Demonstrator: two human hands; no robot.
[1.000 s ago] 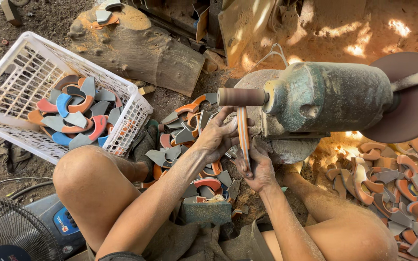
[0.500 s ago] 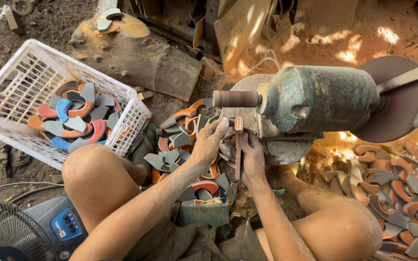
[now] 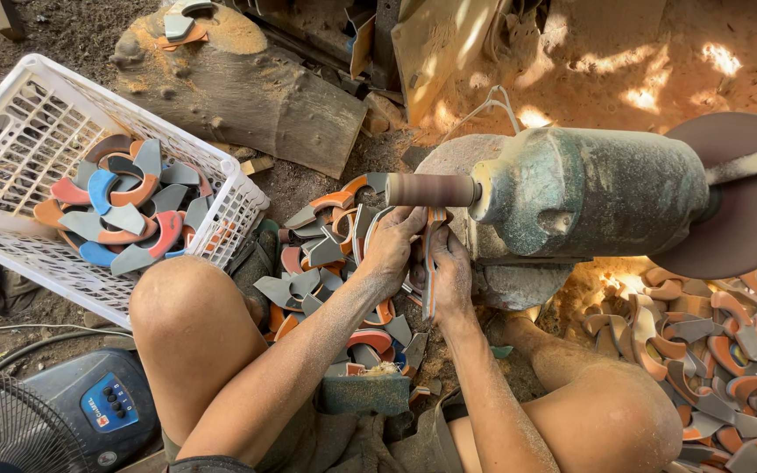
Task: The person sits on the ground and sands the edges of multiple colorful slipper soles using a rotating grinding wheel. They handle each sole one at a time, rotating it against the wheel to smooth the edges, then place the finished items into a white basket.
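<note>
A thin, curved orange-and-grey rubber piece [image 3: 431, 263] stands on edge between the two hands, just below the brown cylindrical sanding drum [image 3: 432, 189] that sticks out leftward from the dusty green motor housing [image 3: 593, 194]; its upper end reaches up to the drum, though whether it actually touches cannot be told. The left hand [image 3: 390, 250] lies against the left side of the piece, fingers [image 3: 407, 221] curled narrow around it near the top; the right hand [image 3: 451, 273] presses the right side, its fingers [image 3: 441, 245] closed on the edge, so both hands hold the same piece. Seen edge-on, the piece shows as a narrow strip, orange along one layer and grey along the other, bowed slightly along its length; its full outline is hidden by the hands.

On the ground left of the hands lies a heap of similar grey and orange horseshoe-shaped cut-outs [image 3: 326, 263]; a second heap [image 3: 720, 350] lies at the right, near the right knee. Far left stands a white plastic lattice basket [image 3: 10, 158] holding more such pieces in blue, red, orange and grey; beyond it lies a dust-covered log [image 3: 247, 88]. At the near left corner sit a wire fan guard [image 3: 10, 429] and a blue-panelled box [image 3: 98, 403].
</note>
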